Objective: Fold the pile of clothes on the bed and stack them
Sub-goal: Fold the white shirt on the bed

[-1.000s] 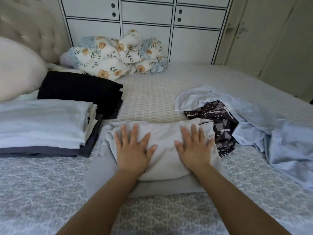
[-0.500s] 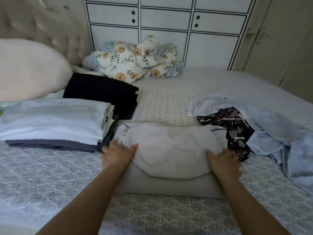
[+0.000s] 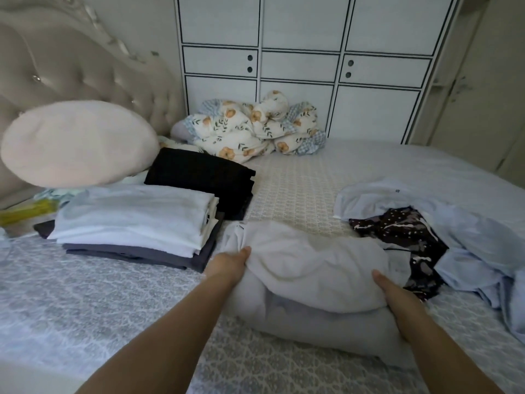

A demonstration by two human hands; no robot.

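Lifted since a moment ago, the folded garment point(image 3: 312, 268) is gripped at its ends by the left hand point(image 3: 227, 265) and right hand point(image 3: 397, 297), beside the stack point(image 3: 136, 223) on the bed point(image 3: 85, 294).

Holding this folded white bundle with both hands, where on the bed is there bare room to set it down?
Bare sheet lies beyond the white bundle, between the black folded stack and the loose light-blue shirt, up to the floral quilt. The near-left bed, in front of the white-and-grey stack, is bare too. The right side is crowded with unfolded clothes.
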